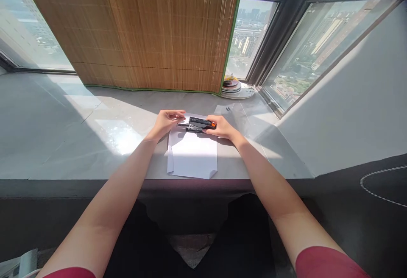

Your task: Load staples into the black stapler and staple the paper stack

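Observation:
My right hand (222, 127) grips the back end of a black stapler (200, 122) with an orange part. The stapler lies sideways above the top part of some white paper sheets (194, 153). Its top arm looks lifted away from the lower part, and a thin metal piece sticks out to the left. Beside that left end is my left hand (167, 123), its fingers bent but apart, close to the metal piece. Whether those fingertips touch it is hard to see. The sheets' lower corners are curled or folded.
The grey tiled ledge (79, 142) ends at a front edge close to my legs. A bamboo blind (152, 32) hangs over the back of it. A stack of plates (233, 88) stands by the window corner, and a small clear plastic piece (224, 109) lies in front.

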The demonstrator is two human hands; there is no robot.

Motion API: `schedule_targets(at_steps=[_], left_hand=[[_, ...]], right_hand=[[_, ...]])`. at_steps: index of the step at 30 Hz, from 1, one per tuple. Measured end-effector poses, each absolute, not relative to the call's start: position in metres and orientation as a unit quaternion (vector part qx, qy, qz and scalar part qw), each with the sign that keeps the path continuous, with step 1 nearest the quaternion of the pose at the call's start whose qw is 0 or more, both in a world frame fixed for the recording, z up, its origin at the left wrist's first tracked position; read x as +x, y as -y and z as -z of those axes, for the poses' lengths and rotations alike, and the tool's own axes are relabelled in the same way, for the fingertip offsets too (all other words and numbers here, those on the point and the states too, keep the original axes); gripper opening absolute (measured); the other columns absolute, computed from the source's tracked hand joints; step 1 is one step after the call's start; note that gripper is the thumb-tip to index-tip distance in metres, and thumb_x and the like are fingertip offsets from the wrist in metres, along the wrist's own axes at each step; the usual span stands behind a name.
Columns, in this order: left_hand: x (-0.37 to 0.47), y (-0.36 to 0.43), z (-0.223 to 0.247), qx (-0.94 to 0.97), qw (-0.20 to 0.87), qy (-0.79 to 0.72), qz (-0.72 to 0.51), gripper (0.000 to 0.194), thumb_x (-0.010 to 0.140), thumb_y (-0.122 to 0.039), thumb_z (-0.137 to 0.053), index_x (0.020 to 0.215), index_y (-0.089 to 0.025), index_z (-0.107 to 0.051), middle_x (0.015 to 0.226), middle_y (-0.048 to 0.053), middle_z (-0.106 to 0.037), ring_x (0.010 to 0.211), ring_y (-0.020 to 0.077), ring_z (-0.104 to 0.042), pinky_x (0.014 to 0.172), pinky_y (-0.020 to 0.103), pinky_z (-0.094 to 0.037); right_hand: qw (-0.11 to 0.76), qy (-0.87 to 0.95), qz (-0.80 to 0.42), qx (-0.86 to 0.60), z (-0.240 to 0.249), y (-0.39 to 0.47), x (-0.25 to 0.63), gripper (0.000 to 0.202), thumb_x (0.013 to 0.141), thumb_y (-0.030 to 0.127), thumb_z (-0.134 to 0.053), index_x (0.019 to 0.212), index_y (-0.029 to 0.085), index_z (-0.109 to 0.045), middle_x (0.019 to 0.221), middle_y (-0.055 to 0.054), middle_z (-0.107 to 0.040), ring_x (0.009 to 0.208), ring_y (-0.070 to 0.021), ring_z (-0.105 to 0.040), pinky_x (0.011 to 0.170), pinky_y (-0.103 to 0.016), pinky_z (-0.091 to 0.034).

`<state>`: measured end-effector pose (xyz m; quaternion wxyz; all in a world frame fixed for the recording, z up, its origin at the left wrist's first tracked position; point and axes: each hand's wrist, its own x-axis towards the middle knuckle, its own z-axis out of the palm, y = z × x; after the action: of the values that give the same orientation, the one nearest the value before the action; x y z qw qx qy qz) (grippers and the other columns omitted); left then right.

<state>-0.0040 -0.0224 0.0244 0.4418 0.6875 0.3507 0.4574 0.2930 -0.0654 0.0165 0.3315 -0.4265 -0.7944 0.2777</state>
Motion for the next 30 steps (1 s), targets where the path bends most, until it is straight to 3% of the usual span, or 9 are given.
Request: schedule_targets(at_steps=[7,14,19,30], left_hand=[[-0.005,0.025,-0.024,0.685,0.463,-0.341,-0.448,0.035,0.075,-0.046,-0.092,0.092,-0.019,-0.080,0.107,0.013,-0.082,0.101,0.0267,-0.077,0.096,0.044,-0.063],[-0.008,0.031,-0.032,0.764,0.386,-0.359,-0.371,0.027,0.080,-0.042,-0.087,0.095,-0.020,-0.083,0.100,0.010,-0.081,0.091,0.0228,-0.074,0.080,0.037,-0.062],[-0.006,0.033,-0.035,0.758,0.404,-0.364,-0.361,0.030,0.079,-0.043,-0.088,0.094,-0.018,-0.080,0.100,0.010,-0.081,0.082,0.0198,-0.073,0.071,0.033,-0.060],[-0.003,0.029,-0.033,0.756,0.426,-0.361,-0.343,0.031,0.075,-0.041,-0.089,0.091,-0.018,-0.077,0.099,0.011,-0.081,0.088,0.0220,-0.075,0.081,0.036,-0.062]], right_hand=[[0.335,0.792,-0.281,-0.426,-0.015,0.065,0.293,0.022,0.082,0.038,-0.077,0.089,0.020,-0.067,0.088,0.000,-0.063,0.080,-0.0174,-0.055,0.075,-0.033,-0.041],[0.335,0.793,-0.289,-0.418,-0.018,0.067,0.292,0.023,0.084,0.040,-0.077,0.089,0.021,-0.066,0.087,0.000,-0.062,0.081,-0.0179,-0.054,0.075,-0.033,-0.041],[0.335,0.794,-0.286,-0.418,-0.017,0.066,0.293,0.020,0.082,0.037,-0.076,0.091,0.020,-0.068,0.088,-0.001,-0.064,0.083,-0.0187,-0.056,0.076,-0.034,-0.042],[0.342,0.793,-0.284,-0.417,-0.017,0.067,0.293,0.021,0.083,0.037,-0.079,0.093,0.020,-0.071,0.089,-0.001,-0.066,0.081,-0.0180,-0.057,0.075,-0.034,-0.041]])
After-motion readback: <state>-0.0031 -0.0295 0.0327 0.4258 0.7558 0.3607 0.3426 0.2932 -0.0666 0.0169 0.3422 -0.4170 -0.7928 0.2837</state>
